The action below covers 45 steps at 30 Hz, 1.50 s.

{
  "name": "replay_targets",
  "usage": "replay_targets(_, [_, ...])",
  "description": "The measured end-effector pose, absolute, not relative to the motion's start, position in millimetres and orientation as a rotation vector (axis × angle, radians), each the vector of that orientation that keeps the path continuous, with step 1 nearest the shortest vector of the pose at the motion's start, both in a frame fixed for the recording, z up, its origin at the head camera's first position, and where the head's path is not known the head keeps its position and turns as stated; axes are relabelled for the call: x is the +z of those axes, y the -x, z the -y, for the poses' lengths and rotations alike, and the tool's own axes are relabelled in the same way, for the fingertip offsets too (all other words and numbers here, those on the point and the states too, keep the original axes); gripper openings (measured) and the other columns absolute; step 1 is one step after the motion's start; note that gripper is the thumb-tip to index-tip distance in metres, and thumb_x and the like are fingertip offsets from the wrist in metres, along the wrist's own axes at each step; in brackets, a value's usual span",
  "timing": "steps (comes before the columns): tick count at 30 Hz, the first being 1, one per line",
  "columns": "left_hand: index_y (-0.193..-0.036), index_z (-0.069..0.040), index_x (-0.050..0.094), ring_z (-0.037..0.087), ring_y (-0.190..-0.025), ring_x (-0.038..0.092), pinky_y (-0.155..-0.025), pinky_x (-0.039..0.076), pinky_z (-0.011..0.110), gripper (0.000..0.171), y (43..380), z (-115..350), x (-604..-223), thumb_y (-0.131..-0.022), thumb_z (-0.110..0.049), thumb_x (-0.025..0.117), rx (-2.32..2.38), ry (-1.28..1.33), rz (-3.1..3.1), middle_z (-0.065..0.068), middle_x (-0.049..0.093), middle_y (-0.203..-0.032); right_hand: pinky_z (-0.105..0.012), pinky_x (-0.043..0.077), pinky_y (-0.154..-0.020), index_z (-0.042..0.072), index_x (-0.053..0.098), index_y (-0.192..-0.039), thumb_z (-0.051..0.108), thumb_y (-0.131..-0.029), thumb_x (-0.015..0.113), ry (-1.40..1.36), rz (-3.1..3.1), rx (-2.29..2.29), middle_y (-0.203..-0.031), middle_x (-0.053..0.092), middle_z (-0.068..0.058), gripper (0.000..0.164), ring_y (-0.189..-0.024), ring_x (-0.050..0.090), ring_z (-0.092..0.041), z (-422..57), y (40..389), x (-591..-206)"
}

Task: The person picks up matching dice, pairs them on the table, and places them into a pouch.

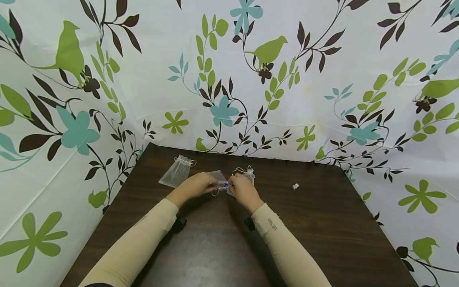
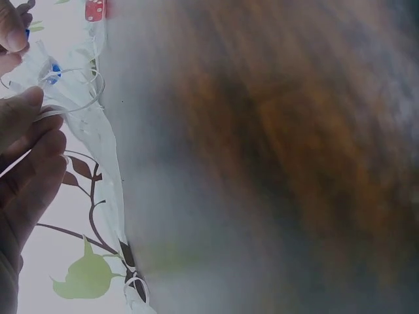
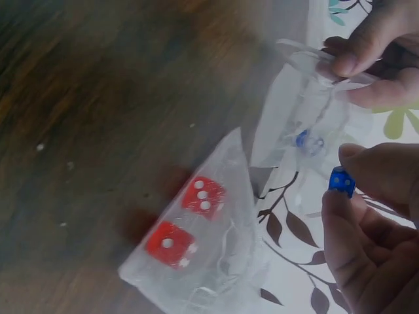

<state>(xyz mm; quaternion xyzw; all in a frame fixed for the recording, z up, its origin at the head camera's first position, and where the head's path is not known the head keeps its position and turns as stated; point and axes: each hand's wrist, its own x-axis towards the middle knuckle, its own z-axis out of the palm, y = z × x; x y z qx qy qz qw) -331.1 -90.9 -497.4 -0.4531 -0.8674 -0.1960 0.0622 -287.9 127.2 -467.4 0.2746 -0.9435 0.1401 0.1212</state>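
Note:
My left hand (image 1: 197, 185) pinches a sheer white drawstring bag (image 3: 314, 111) near its cord (image 2: 85, 104). Through its mesh a blue die (image 3: 302, 139) shows. Just beside this bag, my right hand (image 1: 245, 191) pinches another small blue die (image 3: 342, 182) with white pips between thumb and fingertip. A second sheer bag (image 3: 222, 261), with red dice (image 3: 203, 195) inside, lies on the table by the right hand. Beyond the left hand lies a flat sheer bag (image 1: 177, 172); nothing can be made out inside it.
A small whitish object (image 1: 295, 186) sits to the right on the dark wooden table (image 1: 322, 223); its kind is too small to tell. A patterned cloth (image 1: 143, 79) with birds and leaves hangs behind the table and at both sides.

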Motion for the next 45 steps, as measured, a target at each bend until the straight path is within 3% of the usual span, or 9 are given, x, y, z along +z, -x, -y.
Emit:
replay_targets(7, [-0.088, -0.011, 0.074, 0.005, -0.068, 0.058, -0.065, 0.051, 0.024, 0.005, 331, 91, -495, -0.092, -0.008, 0.075, -0.587, 1.380, 2.595, -0.005, 0.068, -0.079, -0.032, 0.054, -0.073, 0.002, 0.073, -0.093, 0.002, -0.092, 0.074, -0.910, 2.724, 0.599, -0.092, 0.066, -0.005, 0.002, -0.084, 0.063, -0.018, -124, 289, -461])
replay_targets(11, [-0.087, -0.011, 0.073, 0.003, -0.065, 0.054, -0.062, 0.049, 0.023, 0.007, 329, 91, -494, -0.093, -0.009, 0.075, -0.578, 1.386, 2.586, -0.005, 0.067, -0.077, -0.031, 0.054, -0.073, 0.004, 0.072, -0.094, 0.000, -0.089, 0.076, -0.955, 2.718, 0.621, -0.094, 0.067, -0.005, 0.008, -0.083, 0.064, -0.018, -123, 291, -463])
replay_targets(31, [-0.095, -0.009, 0.077, 0.012, -0.082, 0.069, -0.074, 0.056, 0.027, 0.005, 326, 92, -495, -0.091, -0.005, 0.076, -0.584, 1.361, 2.616, -0.001, 0.074, -0.090, -0.029, 0.057, -0.075, 0.004, 0.071, -0.098, -0.004, -0.086, 0.078, -0.911, 2.712, 0.625, -0.097, 0.067, -0.004, 0.016, -0.088, 0.069, -0.019, -124, 292, -475])
replay_targets(38, [-0.094, -0.009, 0.076, 0.012, -0.083, 0.069, -0.075, 0.056, 0.027, 0.004, 326, 93, -495, -0.091, -0.006, 0.076, -0.573, 1.358, 2.610, 0.000, 0.073, -0.089, -0.031, 0.055, -0.074, 0.003, 0.069, -0.102, -0.004, -0.092, 0.071, -0.903, 2.679, 0.604, -0.096, 0.065, -0.005, 0.012, -0.084, 0.065, -0.017, -126, 295, -478])
replay_targets(45, [-0.097, -0.009, 0.076, 0.013, -0.084, 0.070, -0.076, 0.057, 0.029, 0.008, 322, 92, -492, -0.092, -0.004, 0.073, -0.567, 1.320, 2.627, 0.001, 0.074, -0.092, -0.041, 0.052, -0.089, -0.001, 0.068, -0.118, 0.004, -0.093, 0.073, -0.879, 2.619, 0.503, -0.115, 0.061, -0.012, 0.025, -0.104, 0.060, -0.028, -129, 296, -480])
